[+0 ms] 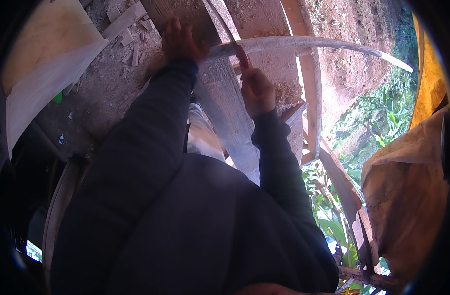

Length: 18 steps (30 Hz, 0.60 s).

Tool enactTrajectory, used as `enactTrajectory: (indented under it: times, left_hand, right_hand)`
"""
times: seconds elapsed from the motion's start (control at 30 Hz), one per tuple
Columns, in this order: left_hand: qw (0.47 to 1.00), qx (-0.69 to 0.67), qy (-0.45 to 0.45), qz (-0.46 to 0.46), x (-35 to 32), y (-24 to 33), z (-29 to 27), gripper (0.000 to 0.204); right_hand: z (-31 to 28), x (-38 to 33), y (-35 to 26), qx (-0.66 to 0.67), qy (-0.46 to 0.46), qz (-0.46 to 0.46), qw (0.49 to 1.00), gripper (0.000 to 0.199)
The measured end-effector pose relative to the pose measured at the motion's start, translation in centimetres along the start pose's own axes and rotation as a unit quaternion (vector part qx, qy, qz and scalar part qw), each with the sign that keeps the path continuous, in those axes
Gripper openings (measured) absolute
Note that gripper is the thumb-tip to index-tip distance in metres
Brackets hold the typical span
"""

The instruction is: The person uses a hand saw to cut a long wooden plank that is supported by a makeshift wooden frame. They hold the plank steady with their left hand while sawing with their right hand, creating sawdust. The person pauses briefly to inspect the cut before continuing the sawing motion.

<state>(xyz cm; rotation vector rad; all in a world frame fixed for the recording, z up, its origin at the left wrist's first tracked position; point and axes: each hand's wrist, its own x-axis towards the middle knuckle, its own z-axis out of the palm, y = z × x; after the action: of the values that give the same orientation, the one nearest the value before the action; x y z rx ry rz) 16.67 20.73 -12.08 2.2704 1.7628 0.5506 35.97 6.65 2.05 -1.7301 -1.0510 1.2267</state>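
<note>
My right hand [258, 93] is closed around the reddish handle of a long, thin-bladed tool [242, 56]. Its narrow blade points away and slightly left; whether it is a saw or a knife I cannot tell. The tool crosses a long wooden strip [328, 43], which lies crosswise and reaches far out to the right, its tip pale. At the strip's left end, my left hand [181, 43] presses on a dark plank [180, 12] with its fingers apart. The spot where the thumb meets the strip is blurred. Below the strip a grey wooden beam [225, 110] runs toward me.
Wood offcuts [131, 51] and shavings litter the ground at the upper left, beside a large pale curved sheet [52, 64]. A wooden frame post [312, 93] stands on the right, with bare earth and green plants beyond. A brown hanging sheet [407, 182] is at the far right.
</note>
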Motion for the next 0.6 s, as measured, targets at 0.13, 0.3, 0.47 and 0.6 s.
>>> enactTrajectory:
  times: [0.13,0.3,0.47,0.6]
  left_hand:
    - [0.999,-0.037,0.016,0.013,-0.4,0.3,-0.7,0.068]
    - [0.999,-0.031,0.016,0.006,-0.1,0.2,-0.7,0.067]
    - [0.998,-0.023,0.046,0.042,0.6,0.6,0.3,0.066]
    - [0.997,-0.038,0.049,0.037,0.1,-0.3,-0.1,0.064]
  right_hand:
    - [-7.1,-15.2,-1.3,-0.019,-0.044,0.03,0.998,0.017]
    - [-5.5,-11.6,-0.7,-0.004,-0.033,0.038,0.999,0.02]
    - [1.5,3.3,-0.7,0.012,0.071,0.001,0.997,0.017]
    - [-2.6,-7.2,0.0,0.026,-0.016,0.006,1.0,0.024]
